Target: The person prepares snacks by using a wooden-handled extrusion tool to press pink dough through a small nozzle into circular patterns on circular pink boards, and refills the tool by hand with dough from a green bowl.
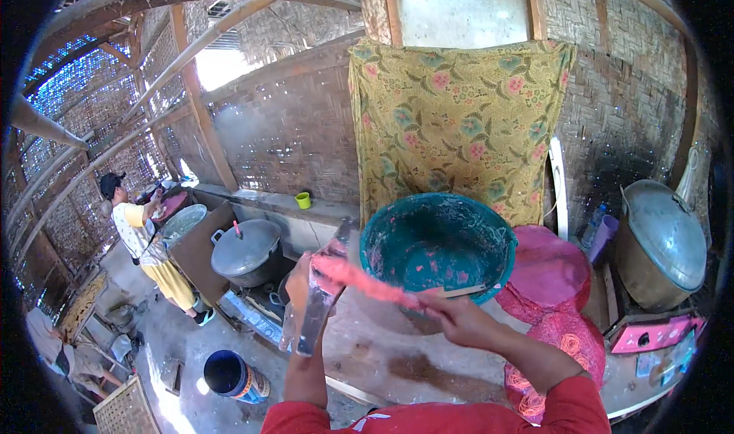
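Observation:
In the head view my left hand point(298, 288) holds a long flat tool point(314, 319), seemingly of metal or clear plastic, smeared pink near its top. My right hand point(459, 319) grips one end of an elongated pink-coated piece point(367, 282), whose far end touches the upper part of the flat tool. What lies under the pink coating cannot be told. Just beyond my hands stands a large green plastic basin point(441, 250) with pink and whitish residue inside. A thin pale stick point(464, 290) lies at its near rim.
Right of the basin are pink bundles point(545, 267) and orange-pink coils point(570, 344). A lidded pot stands on a stove point(659, 245) at right, another pot point(246, 250) at left. A bucket point(235, 376) stands on the floor; a person point(137, 227) works at far left, another crouches lower left.

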Demonstrator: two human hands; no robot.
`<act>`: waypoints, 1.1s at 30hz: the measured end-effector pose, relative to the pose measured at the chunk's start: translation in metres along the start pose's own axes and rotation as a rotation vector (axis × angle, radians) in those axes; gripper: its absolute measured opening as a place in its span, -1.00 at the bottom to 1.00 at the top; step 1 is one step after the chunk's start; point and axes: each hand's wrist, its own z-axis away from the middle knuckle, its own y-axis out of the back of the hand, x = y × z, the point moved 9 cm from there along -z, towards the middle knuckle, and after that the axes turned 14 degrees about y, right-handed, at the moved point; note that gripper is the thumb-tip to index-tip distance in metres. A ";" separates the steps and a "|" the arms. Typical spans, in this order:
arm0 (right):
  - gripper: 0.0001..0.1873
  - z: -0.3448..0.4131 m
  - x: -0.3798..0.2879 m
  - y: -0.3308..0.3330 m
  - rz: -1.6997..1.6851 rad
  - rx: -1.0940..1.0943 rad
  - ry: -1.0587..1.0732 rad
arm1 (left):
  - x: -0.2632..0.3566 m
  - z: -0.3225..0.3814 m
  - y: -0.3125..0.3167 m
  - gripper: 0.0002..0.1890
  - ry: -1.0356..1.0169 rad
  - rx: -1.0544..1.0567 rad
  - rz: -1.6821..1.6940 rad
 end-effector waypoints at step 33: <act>-0.29 -0.029 -0.167 0.123 -1.553 -0.036 0.697 | -0.121 0.077 0.168 -0.73 0.344 0.178 0.620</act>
